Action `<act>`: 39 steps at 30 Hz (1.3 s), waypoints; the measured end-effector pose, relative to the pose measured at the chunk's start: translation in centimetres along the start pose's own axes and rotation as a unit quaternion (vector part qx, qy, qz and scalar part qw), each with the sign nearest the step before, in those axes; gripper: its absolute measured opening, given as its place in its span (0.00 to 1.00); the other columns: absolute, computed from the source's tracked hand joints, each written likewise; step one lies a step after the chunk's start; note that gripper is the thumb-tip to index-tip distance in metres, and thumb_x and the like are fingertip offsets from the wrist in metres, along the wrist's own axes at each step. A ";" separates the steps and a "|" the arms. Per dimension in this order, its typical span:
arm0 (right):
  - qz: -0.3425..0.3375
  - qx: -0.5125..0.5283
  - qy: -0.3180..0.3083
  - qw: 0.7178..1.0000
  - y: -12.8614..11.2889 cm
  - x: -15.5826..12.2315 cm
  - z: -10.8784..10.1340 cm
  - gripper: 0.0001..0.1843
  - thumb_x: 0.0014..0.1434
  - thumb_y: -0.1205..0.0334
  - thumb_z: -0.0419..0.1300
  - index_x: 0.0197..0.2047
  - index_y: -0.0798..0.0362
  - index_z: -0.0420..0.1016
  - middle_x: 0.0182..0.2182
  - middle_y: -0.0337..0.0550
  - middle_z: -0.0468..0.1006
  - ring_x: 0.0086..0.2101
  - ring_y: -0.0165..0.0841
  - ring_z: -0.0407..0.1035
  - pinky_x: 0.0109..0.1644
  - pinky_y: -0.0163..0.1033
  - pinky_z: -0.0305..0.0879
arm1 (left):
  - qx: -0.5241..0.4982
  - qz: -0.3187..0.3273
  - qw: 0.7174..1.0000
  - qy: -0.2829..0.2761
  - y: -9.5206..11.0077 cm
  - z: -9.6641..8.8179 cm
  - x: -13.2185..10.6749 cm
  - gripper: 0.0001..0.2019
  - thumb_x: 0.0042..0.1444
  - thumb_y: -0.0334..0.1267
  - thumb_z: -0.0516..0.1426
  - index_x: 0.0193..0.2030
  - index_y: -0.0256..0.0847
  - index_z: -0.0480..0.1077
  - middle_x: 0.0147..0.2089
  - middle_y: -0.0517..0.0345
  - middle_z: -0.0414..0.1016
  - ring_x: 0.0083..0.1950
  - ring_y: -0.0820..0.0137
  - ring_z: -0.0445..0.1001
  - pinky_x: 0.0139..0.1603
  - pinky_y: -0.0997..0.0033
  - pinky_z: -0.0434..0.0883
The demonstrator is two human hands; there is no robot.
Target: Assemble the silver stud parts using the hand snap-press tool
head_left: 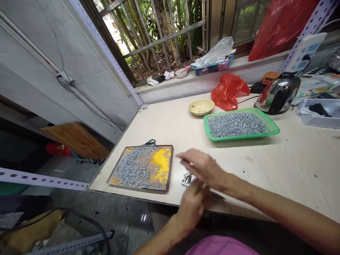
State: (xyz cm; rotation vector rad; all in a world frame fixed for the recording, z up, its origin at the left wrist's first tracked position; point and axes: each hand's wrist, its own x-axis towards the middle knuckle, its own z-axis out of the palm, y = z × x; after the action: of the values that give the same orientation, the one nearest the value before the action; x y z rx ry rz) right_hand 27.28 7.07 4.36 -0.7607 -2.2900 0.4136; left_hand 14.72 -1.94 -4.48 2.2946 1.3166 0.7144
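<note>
My right hand hovers low over the table's front edge, fingers stretched out toward the left and blurred by motion. My left hand sits just beneath it with its fingers curled, close to a small metal part lying on the table. Whether the left hand grips anything is hidden. To the left lies a brown-framed yellow tray heaped with several small silver screws. A green tray full of the same silver screws stands farther back on the right.
A yellow bowl, a red plastic bag and a shiny kettle stand at the back. Green-handled scissors lie behind the yellow tray. A grey bin is at the far right. The table edge drops off on the left.
</note>
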 end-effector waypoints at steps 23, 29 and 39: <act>0.084 -0.070 -0.065 0.992 4.4 -8.7 0.1 0.13 0.64 0.67 0.50 0.47 0.53 0.74 0.46 0.51 0.75 0.45 0.37 0.70 0.47 0.45 0.69 | 0.322 -0.045 0.941 -0.097 -12.0 -9.8 3.8 0.11 0.61 0.28 0.47 0.43 0.38 0.70 0.39 0.50 0.69 0.43 0.63 0.64 0.41 0.66 0.64; 0.071 -0.048 -0.067 0.994 3.1 -8.8 0.8 0.11 0.64 0.67 0.51 0.42 0.54 0.75 0.40 0.49 0.76 0.41 0.35 0.71 0.45 0.40 0.66 | 0.321 -0.083 0.941 -0.075 -11.9 -9.9 4.4 0.13 0.61 0.33 0.46 0.31 0.38 0.70 0.34 0.50 0.70 0.39 0.63 0.66 0.39 0.65 0.65; 0.096 -0.056 -0.103 0.988 3.9 -11.7 2.0 0.12 0.65 0.67 0.49 0.41 0.53 0.75 0.38 0.47 0.75 0.39 0.33 0.69 0.44 0.39 0.63 | -0.160 -0.409 0.898 -0.012 -4.7 -9.1 2.6 0.16 0.46 0.47 0.60 0.36 0.37 0.72 0.25 0.60 0.71 0.25 0.72 0.68 0.23 0.74 0.66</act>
State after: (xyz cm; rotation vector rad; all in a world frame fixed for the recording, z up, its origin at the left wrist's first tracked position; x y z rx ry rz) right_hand 34.50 2.68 -4.91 -1.0435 -2.4567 0.4747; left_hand 7.17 3.40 0.63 1.2927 1.7929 0.5341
